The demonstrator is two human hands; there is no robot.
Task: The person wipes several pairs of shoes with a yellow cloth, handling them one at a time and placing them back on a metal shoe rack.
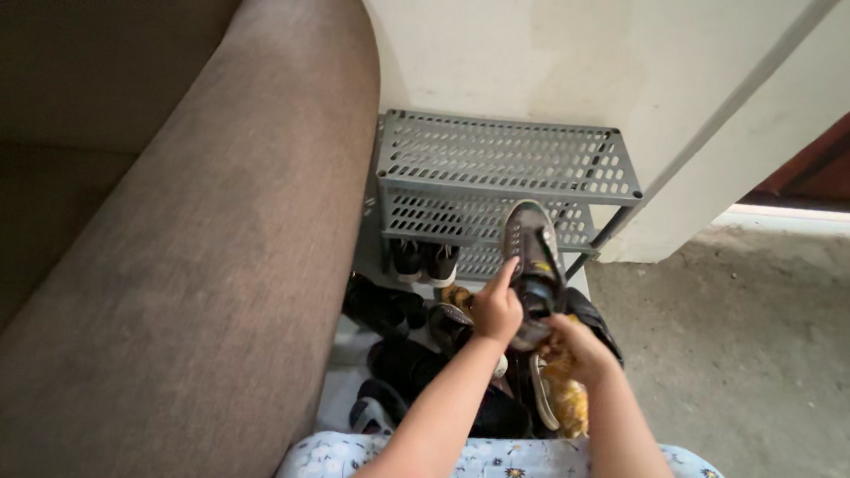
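Observation:
A grey and black sneaker (532,253) is held up with its toe pointing at the shoe rack. My left hand (496,308) grips its left side, index finger stretched along the upper. My right hand (574,346) holds the heel end from below, and a yellow cloth (567,396) hangs under that hand. Below the sneaker lies a heap of dark shoes (407,361) on the floor.
A grey perforated metal shoe rack (498,153) stands against the white wall, with a pair of dark shoes (424,261) on a lower shelf. A large brown sofa arm (203,260) fills the left. Bare concrete floor (760,347) spreads to the right.

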